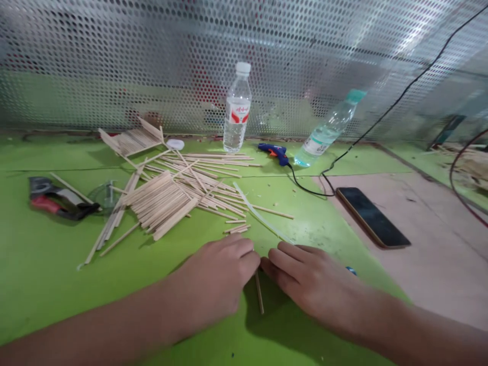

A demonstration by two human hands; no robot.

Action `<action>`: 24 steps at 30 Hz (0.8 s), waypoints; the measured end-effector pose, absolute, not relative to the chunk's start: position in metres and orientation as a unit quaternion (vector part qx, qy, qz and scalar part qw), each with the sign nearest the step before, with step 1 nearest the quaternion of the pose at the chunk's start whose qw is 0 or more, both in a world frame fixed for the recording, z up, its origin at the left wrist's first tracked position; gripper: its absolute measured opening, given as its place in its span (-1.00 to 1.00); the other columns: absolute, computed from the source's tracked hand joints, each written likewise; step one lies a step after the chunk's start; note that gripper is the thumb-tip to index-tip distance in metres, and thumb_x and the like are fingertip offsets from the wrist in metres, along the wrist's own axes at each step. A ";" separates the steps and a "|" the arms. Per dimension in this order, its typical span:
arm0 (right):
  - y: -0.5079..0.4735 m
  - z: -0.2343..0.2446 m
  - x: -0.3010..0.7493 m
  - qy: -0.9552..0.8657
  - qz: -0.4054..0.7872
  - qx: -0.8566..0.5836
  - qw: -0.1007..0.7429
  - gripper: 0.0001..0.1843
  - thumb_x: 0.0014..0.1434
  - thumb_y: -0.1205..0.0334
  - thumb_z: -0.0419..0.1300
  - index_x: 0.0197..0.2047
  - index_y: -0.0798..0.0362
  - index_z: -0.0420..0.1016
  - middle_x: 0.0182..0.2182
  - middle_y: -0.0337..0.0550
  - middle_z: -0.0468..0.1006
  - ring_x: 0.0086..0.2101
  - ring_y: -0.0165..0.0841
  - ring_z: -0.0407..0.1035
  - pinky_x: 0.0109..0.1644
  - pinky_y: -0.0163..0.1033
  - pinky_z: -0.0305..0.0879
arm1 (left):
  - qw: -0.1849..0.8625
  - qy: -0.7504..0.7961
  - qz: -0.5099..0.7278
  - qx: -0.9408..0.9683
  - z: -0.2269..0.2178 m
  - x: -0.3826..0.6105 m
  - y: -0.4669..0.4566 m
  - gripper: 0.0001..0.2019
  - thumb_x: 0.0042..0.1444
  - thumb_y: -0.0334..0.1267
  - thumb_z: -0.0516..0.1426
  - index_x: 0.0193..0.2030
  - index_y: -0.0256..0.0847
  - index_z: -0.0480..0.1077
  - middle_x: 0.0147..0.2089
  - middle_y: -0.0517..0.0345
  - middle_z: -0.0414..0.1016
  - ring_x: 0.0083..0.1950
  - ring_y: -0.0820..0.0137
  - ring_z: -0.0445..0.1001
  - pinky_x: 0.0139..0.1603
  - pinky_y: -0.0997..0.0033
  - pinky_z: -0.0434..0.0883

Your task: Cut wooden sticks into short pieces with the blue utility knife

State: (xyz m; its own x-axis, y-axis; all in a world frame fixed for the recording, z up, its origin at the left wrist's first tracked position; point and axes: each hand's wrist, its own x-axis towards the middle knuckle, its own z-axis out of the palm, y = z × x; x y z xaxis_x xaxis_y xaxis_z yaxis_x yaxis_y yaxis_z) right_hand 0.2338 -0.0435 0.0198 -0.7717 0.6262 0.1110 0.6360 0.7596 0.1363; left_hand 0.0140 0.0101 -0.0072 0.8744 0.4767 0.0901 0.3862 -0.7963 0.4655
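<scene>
My left hand (227,270) is closed low over the green table, its thumb and fingers pinched on a thin wooden stick (260,294). The stick's near end points toward me; its far end is hidden under the fingers. Almost touching it, my right hand (305,272) has curled fingers, and whatever lies in them is out of sight. Short cut stick pieces (237,229) lie just beyond my left hand. A translucent glue stick (259,213) stretches across the table to my right fingers. Farther left rests a flat panel of sticks (162,203) with wider end strips.
Loose sticks (213,178) spread behind the panel, near a second stick assembly (133,140). Red-handled pruning shears (61,199) lie left. A clear bottle (237,114), a tilted greenish bottle (328,132), a blue glue gun (275,152) with a black cord and a phone (371,216) stand or lie beyond.
</scene>
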 end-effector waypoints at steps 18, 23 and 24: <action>-0.048 0.031 0.227 -0.919 0.006 -0.387 -0.075 -0.70 0.24 0.43 0.11 0.02 0.18 0.49 -0.16 0.00 0.49 -0.16 -0.19 0.32 -0.22 -0.12 0.32 | 0.265 0.290 0.084 0.916 0.017 0.019 0.006 -0.80 0.23 -0.55 0.05 -0.36 -0.25 0.38 -0.29 0.11 0.46 -0.18 0.30 0.45 -0.05 0.20 0.41; -0.048 0.033 0.224 -0.906 0.024 -0.417 -0.067 -0.61 0.19 0.52 0.08 0.05 0.15 0.51 -0.17 -0.01 0.50 -0.16 -0.22 0.35 -0.14 -0.15 0.32 | 0.243 0.319 0.097 0.911 0.014 0.017 0.002 -0.83 0.28 -0.40 0.06 -0.31 -0.22 0.44 -0.24 0.07 0.50 -0.15 0.28 0.48 -0.04 0.20 0.44; -0.048 0.033 0.224 -0.904 0.022 -0.421 -0.064 -0.62 0.20 0.53 0.08 0.04 0.14 0.52 -0.17 -0.01 0.50 -0.16 -0.22 0.35 -0.14 -0.16 0.33 | 0.238 0.325 0.101 0.910 0.015 0.015 0.000 -0.82 0.30 -0.36 0.06 -0.30 -0.21 0.45 -0.24 0.07 0.51 -0.15 0.27 0.49 -0.04 0.19 0.45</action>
